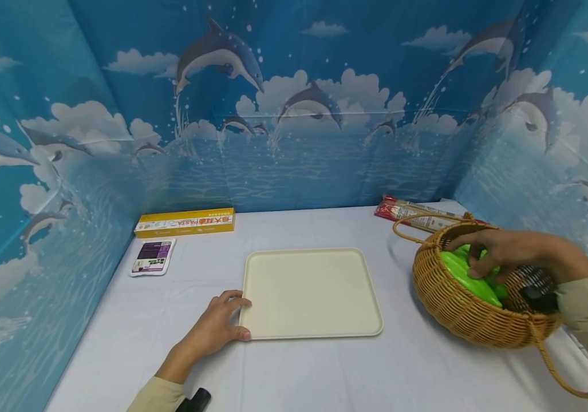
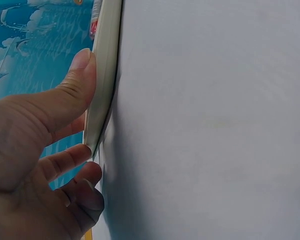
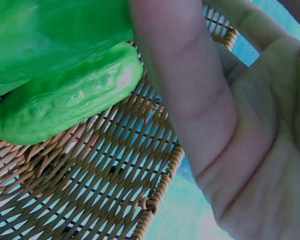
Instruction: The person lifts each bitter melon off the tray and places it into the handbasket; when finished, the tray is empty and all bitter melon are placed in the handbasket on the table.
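My left hand (image 1: 217, 325) holds the near left corner of a cream rectangular tray (image 1: 314, 292), which lies flat on the white-covered table. In the left wrist view the thumb (image 2: 82, 75) presses along the tray's edge (image 2: 104, 70), with fingers bent round the corner. Over at the right, my right hand (image 1: 510, 252) reaches into a round wicker basket (image 1: 448, 306). Its fingers curl onto a glossy bright green vegetable (image 1: 466, 277). A bumpy, elongated green vegetable (image 3: 70, 97) lies just below the glossy one (image 3: 50, 35) in the right wrist view.
A yellow pasta box (image 1: 185, 223) stands along the back left, with a purple-and-white packet (image 1: 153, 257) in front of it. Behind the basket lies a red-and-clear long package (image 1: 412, 213). The basket's rope handles (image 1: 556, 366) stick out on both sides. Dolphin-printed curtains (image 1: 299, 160) enclose the table.
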`<state>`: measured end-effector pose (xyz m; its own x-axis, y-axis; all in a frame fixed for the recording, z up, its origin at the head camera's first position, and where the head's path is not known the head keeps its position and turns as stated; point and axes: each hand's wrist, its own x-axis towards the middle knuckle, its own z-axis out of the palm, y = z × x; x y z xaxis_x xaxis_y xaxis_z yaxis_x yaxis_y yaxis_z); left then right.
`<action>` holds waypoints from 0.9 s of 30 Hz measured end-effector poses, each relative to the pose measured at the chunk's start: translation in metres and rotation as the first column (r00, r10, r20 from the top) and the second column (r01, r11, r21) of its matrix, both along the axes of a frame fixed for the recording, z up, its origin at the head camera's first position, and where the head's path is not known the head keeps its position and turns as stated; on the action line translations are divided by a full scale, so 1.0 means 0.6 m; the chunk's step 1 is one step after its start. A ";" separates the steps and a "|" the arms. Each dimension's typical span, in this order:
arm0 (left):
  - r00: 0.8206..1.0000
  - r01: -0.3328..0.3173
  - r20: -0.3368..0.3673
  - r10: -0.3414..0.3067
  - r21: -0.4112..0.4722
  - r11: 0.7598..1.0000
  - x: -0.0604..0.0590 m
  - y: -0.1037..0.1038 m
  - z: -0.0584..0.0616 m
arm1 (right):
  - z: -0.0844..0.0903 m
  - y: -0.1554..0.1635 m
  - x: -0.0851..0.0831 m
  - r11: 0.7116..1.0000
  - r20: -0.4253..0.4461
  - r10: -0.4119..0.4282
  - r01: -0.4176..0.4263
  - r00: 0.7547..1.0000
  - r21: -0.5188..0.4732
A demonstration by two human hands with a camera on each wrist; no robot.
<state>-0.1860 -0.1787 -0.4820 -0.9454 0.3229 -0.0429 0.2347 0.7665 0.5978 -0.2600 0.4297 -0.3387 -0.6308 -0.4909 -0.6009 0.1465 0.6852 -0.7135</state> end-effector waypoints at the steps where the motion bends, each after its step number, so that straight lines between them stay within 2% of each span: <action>1: 1.000 0.001 -0.001 -0.001 0.000 1.000 0.000 0.000 0.000 | 0.002 0.001 0.001 1.000 -0.010 0.005 -0.005 1.000 -0.002; 3: 1.000 0.003 -0.004 -0.003 0.000 1.000 0.000 0.000 0.000 | 0.009 0.001 0.006 1.000 -0.049 0.005 -0.005 0.999 -0.010; 5: 1.000 0.004 -0.009 -0.004 -0.003 1.000 0.000 -0.001 0.000 | 0.019 0.004 0.014 1.000 -0.132 -0.010 0.008 0.991 -0.020; 7: 1.000 0.006 -0.012 -0.006 -0.003 1.000 0.000 -0.001 -0.001 | 0.032 0.007 0.025 0.999 -0.253 -0.043 0.036 0.966 -0.030; 9: 1.000 0.007 -0.015 -0.007 -0.004 1.000 0.000 -0.001 -0.001 | 0.042 0.010 0.039 0.995 -0.376 -0.102 0.087 0.921 -0.057; 10: 1.000 0.007 -0.016 -0.007 -0.006 1.000 0.000 -0.001 -0.001 | 0.045 0.011 0.046 0.991 -0.438 -0.129 0.104 0.889 -0.080; 12: 1.000 0.004 -0.017 -0.004 -0.007 1.000 0.000 -0.001 0.000 | 0.047 0.011 0.060 0.978 -0.529 -0.188 0.111 0.828 -0.174; 13: 1.000 0.002 -0.018 -0.002 -0.009 1.000 0.000 -0.001 0.000 | 0.046 0.011 0.065 0.962 -0.542 -0.226 0.099 0.809 -0.253; 14: 1.000 0.001 -0.017 -0.001 -0.012 1.000 0.000 -0.001 0.000 | 0.046 0.011 0.071 0.934 -0.543 -0.258 0.064 0.799 -0.351; 16: 1.000 -0.003 -0.016 0.003 -0.015 1.000 -0.001 0.000 0.001 | 0.041 0.005 0.078 0.838 -0.529 -0.306 -0.039 0.792 -0.545; 17: 1.000 -0.005 -0.015 0.005 -0.017 1.000 -0.002 0.000 0.002 | 0.039 -0.001 0.081 0.769 -0.513 -0.326 -0.093 0.795 -0.633; 18: 1.000 -0.005 -0.013 0.005 -0.021 1.000 -0.003 0.001 0.003 | 0.036 -0.009 0.082 0.686 -0.490 -0.338 -0.146 0.803 -0.713; 20: 1.000 -0.004 -0.007 0.003 -0.027 1.000 -0.002 0.000 0.004 | 0.028 -0.037 0.087 0.515 -0.421 -0.373 -0.193 0.827 -0.835; 21: 1.000 -0.003 -0.002 0.003 -0.030 1.000 -0.001 0.000 0.006 | 0.024 -0.055 0.091 0.453 -0.388 -0.400 -0.189 0.831 -0.871; 23: 1.000 -0.011 0.012 0.011 -0.035 0.999 0.002 -0.003 0.010 | 0.018 -0.099 0.100 0.366 -0.301 -0.458 -0.131 0.837 -0.921; 25: 0.999 -0.037 0.011 0.037 -0.031 0.999 0.002 -0.006 0.020 | 0.013 -0.145 0.108 0.337 -0.205 -0.530 -0.018 0.823 -0.941; 26: 0.998 -0.061 0.008 0.061 -0.029 0.998 0.000 -0.008 0.027 | 0.011 -0.167 0.110 0.344 -0.178 -0.558 0.031 0.811 -0.939; 27: 0.996 -0.085 -0.001 0.085 -0.023 0.996 -0.003 -0.010 0.036 | 0.011 -0.187 0.111 0.377 -0.170 -0.592 0.084 0.788 -0.923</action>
